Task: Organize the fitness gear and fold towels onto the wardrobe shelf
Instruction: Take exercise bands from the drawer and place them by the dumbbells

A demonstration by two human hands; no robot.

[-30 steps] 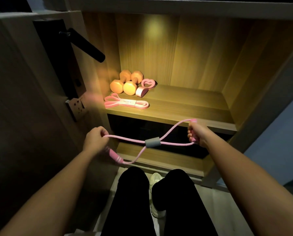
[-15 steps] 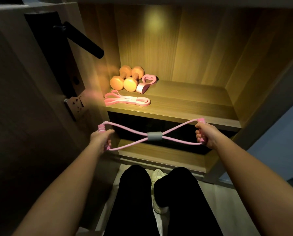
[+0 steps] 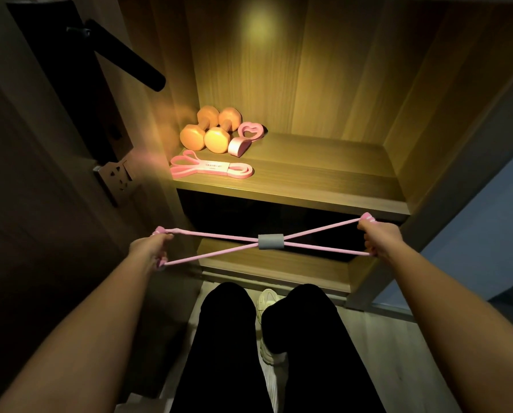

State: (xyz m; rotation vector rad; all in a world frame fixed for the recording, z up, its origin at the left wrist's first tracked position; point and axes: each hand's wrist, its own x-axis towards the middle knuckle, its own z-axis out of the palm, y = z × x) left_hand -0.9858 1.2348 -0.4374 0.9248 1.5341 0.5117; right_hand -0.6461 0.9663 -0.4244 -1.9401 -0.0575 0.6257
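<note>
Pink figure-eight cord (image 3: 270, 241), grey-sleeved at crossing — stretched taut, level, below shelf (image 3: 324, 177) front; orange dumbbells (image 3: 216, 140) back-left on it.

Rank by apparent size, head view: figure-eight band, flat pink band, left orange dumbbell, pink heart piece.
1. figure-eight band, though nearest the camera
2. flat pink band
3. left orange dumbbell and pink heart piece: look alike

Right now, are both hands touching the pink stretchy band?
Touching. The head view shows the left hand and right hand each gripping one end of the pink stretchy band.
</note>
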